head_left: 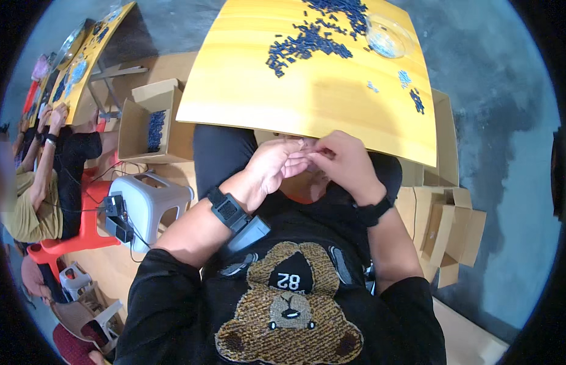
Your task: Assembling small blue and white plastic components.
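My left hand (274, 165) is turned palm up at the table's near edge, its fingers curled and its thumb and forefinger pinched together. Close against its fingertips, my right hand (345, 161) is closed in a pinch. Whatever sits between the fingers is too small to make out. Beyond them, dark blue short pieces (310, 44) lie heaped on the yellow table (234, 85). A small pile of dark pieces (417, 101), some light blue pieces (404, 78) and a few pale bits (372, 86) are at the right.
A clear round bowl (389, 38) holds pale pieces at the far right of the table. An open carton (150, 125) with dark pieces stands left of my legs. Nearby are a grey stool (143, 204) and a red stool (91, 213); other people sit left. More cartons (450, 228) stand right.
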Demonstrator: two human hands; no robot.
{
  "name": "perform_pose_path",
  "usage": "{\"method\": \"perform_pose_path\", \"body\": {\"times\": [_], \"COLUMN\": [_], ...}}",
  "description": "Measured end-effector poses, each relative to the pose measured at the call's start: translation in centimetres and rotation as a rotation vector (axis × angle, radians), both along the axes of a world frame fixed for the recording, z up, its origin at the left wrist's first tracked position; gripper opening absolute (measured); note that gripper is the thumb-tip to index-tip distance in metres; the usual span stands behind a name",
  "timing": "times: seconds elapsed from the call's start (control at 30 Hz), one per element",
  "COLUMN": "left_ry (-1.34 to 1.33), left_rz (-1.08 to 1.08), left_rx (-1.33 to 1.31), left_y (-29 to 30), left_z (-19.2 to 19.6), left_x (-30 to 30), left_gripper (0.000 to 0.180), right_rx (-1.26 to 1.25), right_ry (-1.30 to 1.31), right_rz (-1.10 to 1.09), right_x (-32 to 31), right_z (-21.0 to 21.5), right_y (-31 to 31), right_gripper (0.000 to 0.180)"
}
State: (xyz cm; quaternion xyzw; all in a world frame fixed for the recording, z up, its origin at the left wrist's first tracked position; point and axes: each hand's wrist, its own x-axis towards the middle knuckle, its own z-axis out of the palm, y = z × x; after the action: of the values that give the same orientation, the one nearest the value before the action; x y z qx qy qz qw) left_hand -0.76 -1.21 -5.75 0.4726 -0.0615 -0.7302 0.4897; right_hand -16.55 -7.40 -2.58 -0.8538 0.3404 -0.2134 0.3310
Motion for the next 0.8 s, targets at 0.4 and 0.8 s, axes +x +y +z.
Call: {"method": "perform_pose_path", "body": {"times": [0.4, 0.8], "left_ry": [-0.006, -0.171], "left_rz": [0.803, 0.525], "left_rx": [-0.103, -0.322], "left_y": [9.3, 0.4], "left_z": [-2.1, 5.4], "left_x": [23.9, 21.2], "left_gripper": [0.013, 0.026], "right_rx": [0.086, 0.134], "right_ry": [0.001, 0.121], "right_rz": [-0.084, -0.004], "right_x": [-2.8, -2.3], "right_z": [-0.1, -0.3], "right_y": [0.5, 0.9], "right_gripper": [0.013, 0.015]}}
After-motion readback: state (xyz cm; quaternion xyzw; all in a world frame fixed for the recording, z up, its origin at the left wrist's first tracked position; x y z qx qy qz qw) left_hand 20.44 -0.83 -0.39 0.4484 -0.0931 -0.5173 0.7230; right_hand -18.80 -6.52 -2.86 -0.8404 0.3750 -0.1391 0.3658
